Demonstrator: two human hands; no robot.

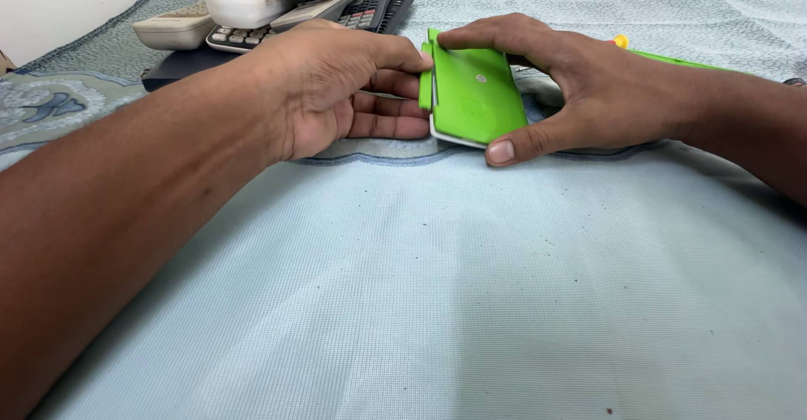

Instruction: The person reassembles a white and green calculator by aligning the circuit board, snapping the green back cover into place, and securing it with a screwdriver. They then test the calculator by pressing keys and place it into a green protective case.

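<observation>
Left hand (336, 92) and right hand (580, 92) both clamped on a flat green case (475, 96), held tilted just above the pale blue cloth (420, 302). Left thumb presses its left edge; right thumb and forefinger pinch near and far edges. Remotes (244, 8) piled behind the left hand.

The green case (477, 96) looks like smooth, slightly glossy plastic; the pale blue cloth (437, 285) under it is matt and finely woven.

The flat green device (476, 100) is a thin rectangular slab with a bright green back and a white edge along its underside. It lies tilted on the pale blue cloth, a small green piece (425, 79) against its left edge.
</observation>
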